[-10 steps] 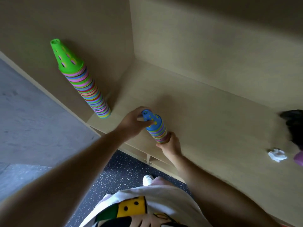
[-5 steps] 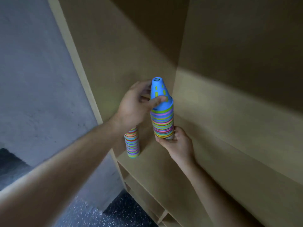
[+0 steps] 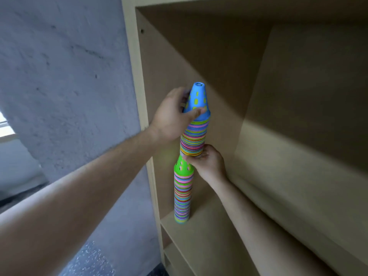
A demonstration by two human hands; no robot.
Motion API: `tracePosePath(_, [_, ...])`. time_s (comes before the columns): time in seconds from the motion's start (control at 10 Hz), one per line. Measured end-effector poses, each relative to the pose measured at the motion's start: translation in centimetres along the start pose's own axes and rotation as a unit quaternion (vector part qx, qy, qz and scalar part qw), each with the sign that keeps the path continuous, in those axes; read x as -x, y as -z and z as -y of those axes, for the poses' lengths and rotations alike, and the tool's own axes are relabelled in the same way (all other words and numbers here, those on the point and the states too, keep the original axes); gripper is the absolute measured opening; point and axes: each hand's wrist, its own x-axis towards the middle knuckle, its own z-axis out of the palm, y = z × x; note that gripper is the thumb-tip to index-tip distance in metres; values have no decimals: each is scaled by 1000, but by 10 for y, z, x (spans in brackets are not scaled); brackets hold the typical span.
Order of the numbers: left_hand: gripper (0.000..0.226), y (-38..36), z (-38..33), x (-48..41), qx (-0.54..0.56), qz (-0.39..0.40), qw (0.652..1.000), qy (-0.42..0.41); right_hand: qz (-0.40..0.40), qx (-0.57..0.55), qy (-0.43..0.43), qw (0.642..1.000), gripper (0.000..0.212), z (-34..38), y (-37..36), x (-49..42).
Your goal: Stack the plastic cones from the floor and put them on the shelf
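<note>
Blue-topped cone stack held over green-topped cone stack on shelf, left hand gripping blue top, right hand curled round its base

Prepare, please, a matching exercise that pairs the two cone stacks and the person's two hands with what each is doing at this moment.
Things:
1. blue-topped stack
2. green-topped stack
3. left hand
4. right hand

States:
A. stands on the shelf
B. grips the blue cone at the top
C. held in the air by both hands
D. holds the bottom end of the blue-topped stack

Pairs: 1-C, 2-A, 3-B, 4-D
</note>
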Motion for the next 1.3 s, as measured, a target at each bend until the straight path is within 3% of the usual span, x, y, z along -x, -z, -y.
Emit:
tracePosePath(0.4, [62,-19,67,28,-7,4,997,76,73,128,-63,987,66,-70,-35,1])
tracePosePath(0.8, [64,-19,84,36,-41,-23,998,46,88,185,-38,978,72,-41,-29,14])
tracePosePath(1.2, [67,-20,86,52,-77,-44,994,68,65,174,-3,983,78,-28,-15,31])
tracePosePath(1.3, [66,-16,88,60,-99,-65,992,50,17,183,-8,983,91,-23,-11,34])
